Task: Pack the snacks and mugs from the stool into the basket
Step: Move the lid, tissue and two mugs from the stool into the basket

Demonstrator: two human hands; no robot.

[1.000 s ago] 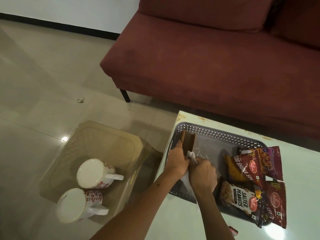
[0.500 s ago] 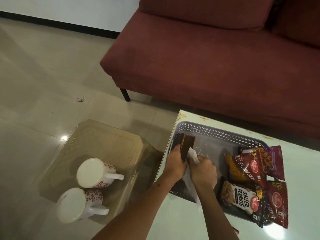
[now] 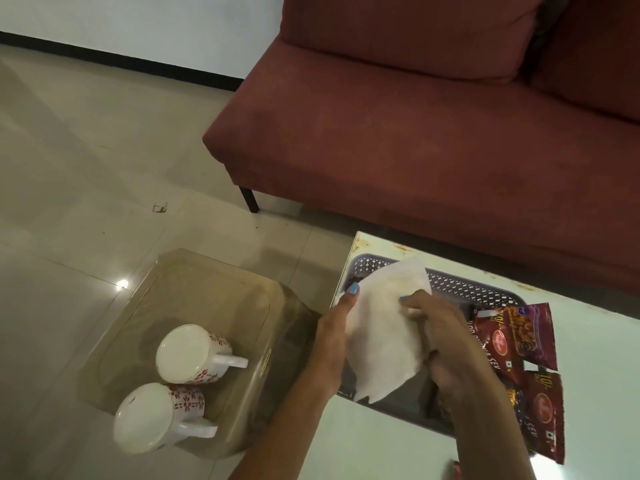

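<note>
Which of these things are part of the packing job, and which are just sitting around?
Part of the job:
- two mugs on the clear stool
- snack packets already in the grey basket
- both hands, left hand and right hand, holding a white paper sheet over the basket

Just lying about:
- red sofa
- white table under the basket

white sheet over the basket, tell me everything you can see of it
The white sheet looks like thin paper or tissue, soft and slightly crumpled, with an uneven lower edge. It is spread open and held tilted above the left part of the grey basket. The left hand holds its left edge with the thumb on top; the right hand grips its right side. It hides the basket floor beneath.
</note>
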